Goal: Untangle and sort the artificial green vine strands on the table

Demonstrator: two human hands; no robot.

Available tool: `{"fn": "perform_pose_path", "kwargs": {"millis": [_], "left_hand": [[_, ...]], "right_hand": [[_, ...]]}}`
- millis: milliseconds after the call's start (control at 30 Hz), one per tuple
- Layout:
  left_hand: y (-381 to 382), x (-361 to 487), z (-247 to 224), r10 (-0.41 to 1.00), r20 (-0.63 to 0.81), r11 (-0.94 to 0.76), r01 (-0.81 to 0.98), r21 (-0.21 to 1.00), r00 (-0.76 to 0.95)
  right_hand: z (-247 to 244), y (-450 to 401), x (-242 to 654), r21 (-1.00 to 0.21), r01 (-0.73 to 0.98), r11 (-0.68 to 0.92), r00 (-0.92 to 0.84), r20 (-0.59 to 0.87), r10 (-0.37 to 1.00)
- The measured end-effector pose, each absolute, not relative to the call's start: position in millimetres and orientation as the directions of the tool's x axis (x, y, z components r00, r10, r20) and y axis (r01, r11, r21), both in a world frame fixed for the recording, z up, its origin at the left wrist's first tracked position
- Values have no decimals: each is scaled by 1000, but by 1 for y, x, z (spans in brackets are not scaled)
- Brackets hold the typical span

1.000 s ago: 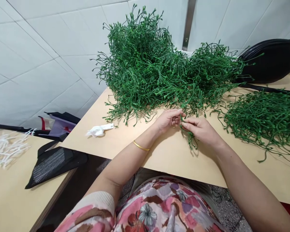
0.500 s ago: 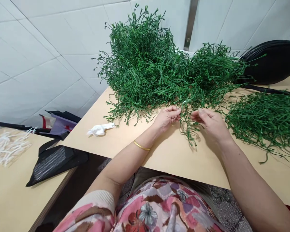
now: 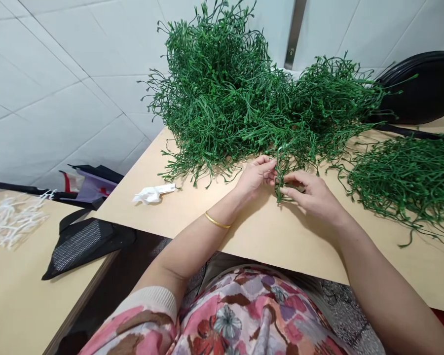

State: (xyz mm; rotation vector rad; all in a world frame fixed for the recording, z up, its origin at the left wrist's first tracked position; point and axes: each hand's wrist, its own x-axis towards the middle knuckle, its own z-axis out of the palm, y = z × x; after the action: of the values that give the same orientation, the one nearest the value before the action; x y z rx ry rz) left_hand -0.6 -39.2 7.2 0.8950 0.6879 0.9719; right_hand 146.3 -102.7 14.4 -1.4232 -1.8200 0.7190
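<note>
**Both hands on one green sprig at the heap's edge**

At the middle of the pale wooden surface (image 3: 266,236), the left hand (image 3: 253,175) and the right hand (image 3: 313,197) meet on a small green plastic sprig of thin branching stems (image 3: 281,180). The left grip is narrow, thumb and fingertips pinched on the sprig's upper part; the right grip is likewise closed on it, with the forefinger stretched along the stems towards nine o'clock. The sprig hangs between the two hands, its loose ends just above the surface, and its top runs into the fringe of the large tangled heap of green plastic foliage (image 3: 237,93), which lies at twelve o'clock from the hands against the white tiled wall (image 3: 59,88). A thin gold bangle (image 3: 216,221) sits on the left wrist.

A flatter pile of the same green stems (image 3: 407,177) lies at three o'clock, well apart from the hands. A crumpled white scrap (image 3: 153,193) lies at nine o'clock on the surface. A shiny black rounded object (image 3: 422,88) stands at two o'clock. On the lower surface at eight o'clock lie a black mesh bag (image 3: 85,244) and white plastic pieces (image 3: 9,227).
</note>
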Motion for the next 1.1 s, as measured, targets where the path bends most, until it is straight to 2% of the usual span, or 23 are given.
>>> {"fn": "perform_pose_path", "kwargs": {"millis": [67, 167, 333, 467, 600, 767, 867, 967, 1033, 1100], "left_hand": [[-41, 0, 8, 896, -88, 275, -388, 879, 435], [-45, 3, 10, 886, -55, 258, -391, 884, 460], [-47, 1, 15, 856, -67, 261, -317, 912, 512], [-43, -6, 19, 799, -104, 324, -278, 904, 592], [-44, -9, 20, 713, -145, 354, -173, 919, 686], [-43, -6, 14, 751, -176, 301, -93, 949, 637], [-37, -8, 12, 805, -137, 192, -35, 981, 577], [-34, -13, 14, 812, -129, 162, -8, 987, 569], [-35, -16, 17, 747, -173, 232, -8, 973, 642], [-38, -16, 19, 669, -212, 315, -13, 949, 713]], "right_hand": [[15, -101, 146, -922, 358, 147, -156, 96, 983], [15, -100, 142, -991, 132, 27, -132, 9, 991], [18, -100, 139, -998, 38, -46, -56, -48, 997], [26, -99, 145, -985, -145, -93, 84, -106, 991], [28, -97, 148, -957, -217, -191, 63, -209, 976], [21, -95, 153, -943, -284, -175, 37, -193, 980], [22, -95, 160, -948, -222, -226, -18, -228, 974], [26, -97, 167, -975, -29, -220, -98, -216, 971], [26, -97, 170, -974, 215, -73, -51, -86, 995], [23, -95, 171, -857, 508, 84, 3, 99, 995]]}}
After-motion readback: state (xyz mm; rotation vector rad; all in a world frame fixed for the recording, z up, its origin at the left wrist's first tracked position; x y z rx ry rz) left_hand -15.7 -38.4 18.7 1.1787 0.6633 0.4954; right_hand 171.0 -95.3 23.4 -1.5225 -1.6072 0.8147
